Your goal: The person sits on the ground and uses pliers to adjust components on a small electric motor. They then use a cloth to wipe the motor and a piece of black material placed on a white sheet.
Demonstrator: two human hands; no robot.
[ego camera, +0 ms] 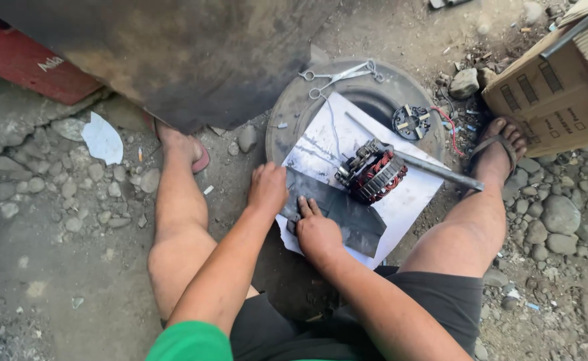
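I sit on the ground with a tyre [287, 110] between my legs, a white sheet [411, 194] spread over it. A dark grey sheet [357, 224] lies on the white one. My left hand [268, 188] presses down on the dark sheet's left end, fingers curled. My right hand [315, 230] lies on the dark sheet just beside it, fingers pointing away from me; whether it grips a small tool is hidden. A copper-wound motor core [374, 175] rests on the white sheet just beyond the dark sheet, with a long metal rod [434, 170] running through it toward my right foot.
Scissors or pliers [337, 75] lie on the tyre's far rim. A round black part with red wire [411, 122] sits at the tyre's right. A cardboard box [555, 93] stands at upper right, a large dark metal panel [173, 53] at upper left. Stones and gravel lie all around.
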